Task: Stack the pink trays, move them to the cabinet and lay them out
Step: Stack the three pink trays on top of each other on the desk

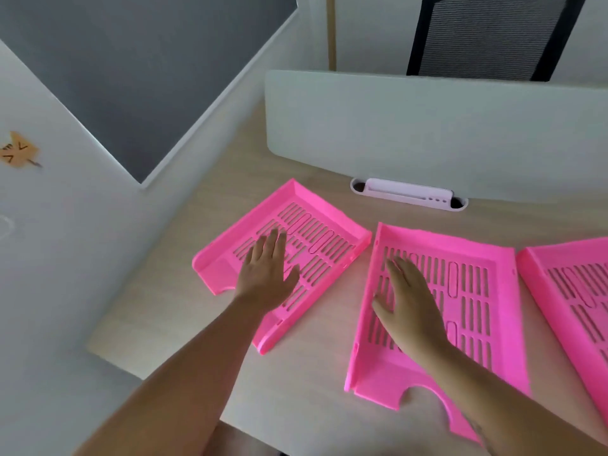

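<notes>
Flat and open on the counter: left hand pressing the slotted pink left tray, right hand the middle tray, gripping nothing. At three o'clock, third tray, cropped. Bare counter at six; white divider close at twelve.

Three trays lie side by side on the desk: left tray, middle tray, right tray.

Office, desk with divider panel, mesh chair, pink paper trays
</notes>
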Tool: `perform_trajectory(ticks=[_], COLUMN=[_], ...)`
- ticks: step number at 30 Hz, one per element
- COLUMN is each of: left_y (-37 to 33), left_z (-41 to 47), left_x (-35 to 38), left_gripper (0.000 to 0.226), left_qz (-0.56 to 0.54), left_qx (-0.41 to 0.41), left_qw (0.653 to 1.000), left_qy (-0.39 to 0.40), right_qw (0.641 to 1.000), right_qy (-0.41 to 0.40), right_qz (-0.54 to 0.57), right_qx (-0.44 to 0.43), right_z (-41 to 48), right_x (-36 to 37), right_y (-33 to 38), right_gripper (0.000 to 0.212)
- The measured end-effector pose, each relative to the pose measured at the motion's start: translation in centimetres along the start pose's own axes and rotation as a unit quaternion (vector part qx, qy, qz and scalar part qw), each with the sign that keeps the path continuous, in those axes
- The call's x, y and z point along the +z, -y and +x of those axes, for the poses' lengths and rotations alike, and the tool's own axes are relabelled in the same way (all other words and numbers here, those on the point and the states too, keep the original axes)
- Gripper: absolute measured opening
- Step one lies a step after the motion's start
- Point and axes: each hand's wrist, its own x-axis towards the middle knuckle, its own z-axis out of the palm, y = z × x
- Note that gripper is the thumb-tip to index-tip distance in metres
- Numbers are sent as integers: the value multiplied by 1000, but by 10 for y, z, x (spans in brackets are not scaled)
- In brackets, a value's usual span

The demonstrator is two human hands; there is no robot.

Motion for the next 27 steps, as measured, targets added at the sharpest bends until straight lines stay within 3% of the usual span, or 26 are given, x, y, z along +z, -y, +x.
perform_trajectory(ticks=[6, 9, 16, 20, 22, 27], left_y=[92, 128, 160, 163, 165, 170], left_z=[30, 40, 53, 62, 66, 68], left_x=[-9, -2, 14, 12, 7, -23], left_gripper=[76, 76, 66, 39, 28, 26], left_qz=[43, 41, -60, -105, -124, -163], left_qx=[-16, -18, -53, -102, -113, -95], left_qw=[997, 998, 995, 989, 986, 982], left_qy=[54, 53, 63, 21, 19, 19], right_qw=[988, 969, 912, 861, 853, 840], right_qy=[4, 6, -76, -46, -73, -93], right_qz=[137, 199, 280, 330, 336, 365], right_qx=[72, 149, 291, 384, 391, 391], right_z=[18, 27, 44, 48, 50, 69], right_x=[55, 80, 118, 124, 123, 103], right_y=[90, 116, 140, 141, 139, 139], right_gripper=[64, 71, 78, 71, 64, 36])
